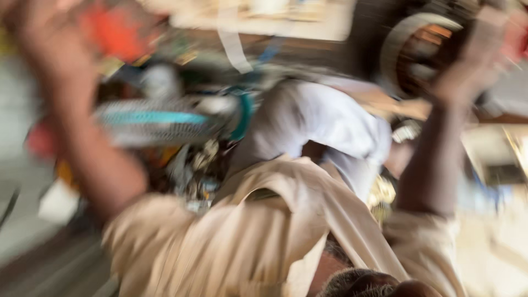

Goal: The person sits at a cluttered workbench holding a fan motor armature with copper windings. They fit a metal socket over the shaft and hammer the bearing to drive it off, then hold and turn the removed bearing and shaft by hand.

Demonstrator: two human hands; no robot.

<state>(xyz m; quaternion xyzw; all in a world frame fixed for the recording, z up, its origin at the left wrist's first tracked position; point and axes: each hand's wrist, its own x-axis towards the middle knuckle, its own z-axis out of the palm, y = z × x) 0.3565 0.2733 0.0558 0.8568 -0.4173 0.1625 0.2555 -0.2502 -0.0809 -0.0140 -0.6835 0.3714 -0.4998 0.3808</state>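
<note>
The whole frame is heavily smeared by motion. My left hand [34, 34] is raised at the top left in front of a blurred orange shape [118, 30]; its fingers cannot be made out. My right hand [474, 61] is raised at the top right, against the right side of a round motor part [421, 52] with a pale rim and copper-coloured windings. Whether it grips that part is not clear. Both forearms come out of beige sleeves, and a beige shirt [242, 236] fills the lower middle.
A person in a white shirt [324, 118] bends over in the middle. A fan grille with a teal rim [159, 122] lies at the left among cluttered parts. A pale bench edge [264, 22] runs along the top. Dark hair [363, 283] shows at the bottom edge.
</note>
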